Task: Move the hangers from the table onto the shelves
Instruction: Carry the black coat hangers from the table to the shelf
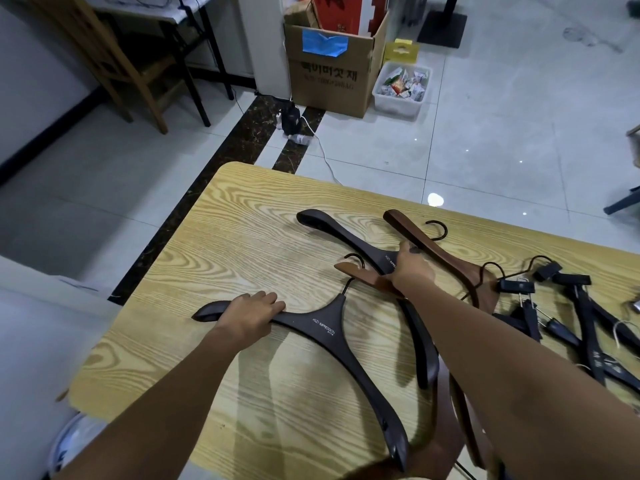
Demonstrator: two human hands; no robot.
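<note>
Several wooden hangers lie on the light wood-grain table (pixel 214 237). My left hand (pixel 251 311) grips the left arm of a dark brown hanger (pixel 332 327) with white lettering, nearest to me. My right hand (pixel 410 268) rests on the neck of a second dark hanger (pixel 332 228), fingers curled over it where it crosses a reddish-brown hanger (pixel 360 275). Another reddish-brown hanger (pixel 440 254) lies behind my right hand. A pile of black clip hangers (pixel 568 306) sits at the table's right. No shelves are in view.
Beyond the table is a tiled floor with a cardboard box (pixel 332 71), a white bin (pixel 401 86) of packets, a white cable (pixel 323 154) and a black device. A wooden chair (pixel 114 60) and a desk stand at far left.
</note>
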